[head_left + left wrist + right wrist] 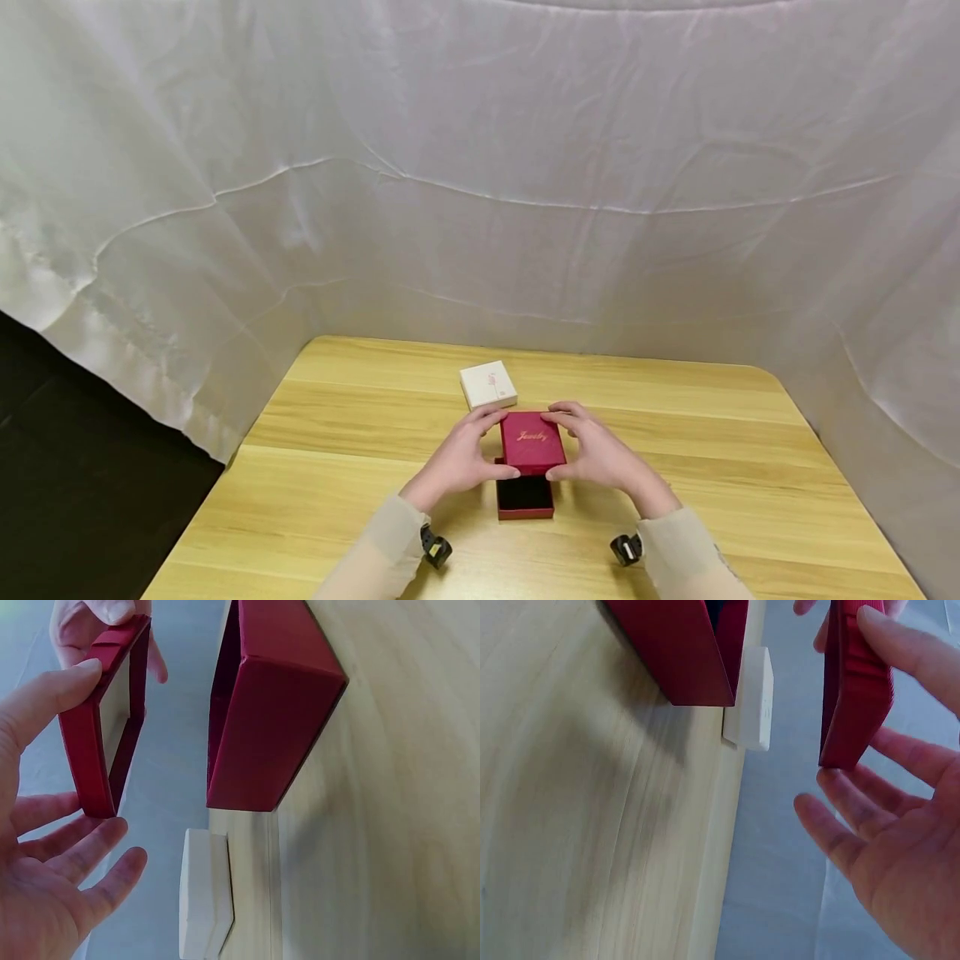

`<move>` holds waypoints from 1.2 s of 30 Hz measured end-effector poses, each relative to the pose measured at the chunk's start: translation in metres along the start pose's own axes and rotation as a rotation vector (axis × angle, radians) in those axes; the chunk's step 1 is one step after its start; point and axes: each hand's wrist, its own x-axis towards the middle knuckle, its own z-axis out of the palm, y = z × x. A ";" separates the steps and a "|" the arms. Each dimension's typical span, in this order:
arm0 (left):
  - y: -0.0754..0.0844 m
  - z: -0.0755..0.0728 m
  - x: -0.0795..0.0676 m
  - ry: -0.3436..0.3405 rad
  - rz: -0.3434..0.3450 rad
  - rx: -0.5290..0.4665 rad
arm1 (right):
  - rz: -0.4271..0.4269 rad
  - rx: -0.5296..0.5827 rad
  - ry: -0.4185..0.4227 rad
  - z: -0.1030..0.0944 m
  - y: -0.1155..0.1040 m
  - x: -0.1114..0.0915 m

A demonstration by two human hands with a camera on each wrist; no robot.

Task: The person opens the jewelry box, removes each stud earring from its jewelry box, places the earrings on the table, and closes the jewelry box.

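Both hands hold a red box lid point(533, 442) with gold "Jewelry" lettering, raised above the table. My left hand point(465, 454) grips its left side, thumb at the near edge and fingers at the far one. On the opposite side my right hand point(600, 450) pinches it the same way. Below stands the red box base point(525, 513), open at the top with a black lining inside. In the left wrist view the hollow underside of the lid point(82, 757) shows, apart from the base point(270, 735).
A small white box point(488, 384) with pink print lies behind the lid on the wooden table point(337, 467). Pale curtains point(480, 167) hang around the back and sides of the table.
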 end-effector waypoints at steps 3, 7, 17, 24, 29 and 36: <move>0.001 -0.001 -0.005 -0.001 -0.014 -0.011 | -0.014 0.022 -0.015 0.000 -0.001 -0.003; 0.003 -0.002 -0.012 -0.003 -0.032 -0.012 | -0.015 0.071 -0.027 0.002 -0.002 -0.006; 0.001 0.004 -0.026 -0.025 -0.042 0.018 | -0.020 0.141 -0.046 0.017 0.002 -0.016; -0.001 0.009 -0.032 -0.031 -0.044 0.016 | 0.004 0.164 -0.045 0.024 0.002 -0.020; -0.004 0.013 -0.034 -0.041 -0.030 0.001 | 0.011 0.162 -0.043 0.028 0.004 -0.022; -0.006 0.016 -0.036 -0.056 -0.030 -0.027 | 0.016 0.176 -0.058 0.034 0.007 -0.024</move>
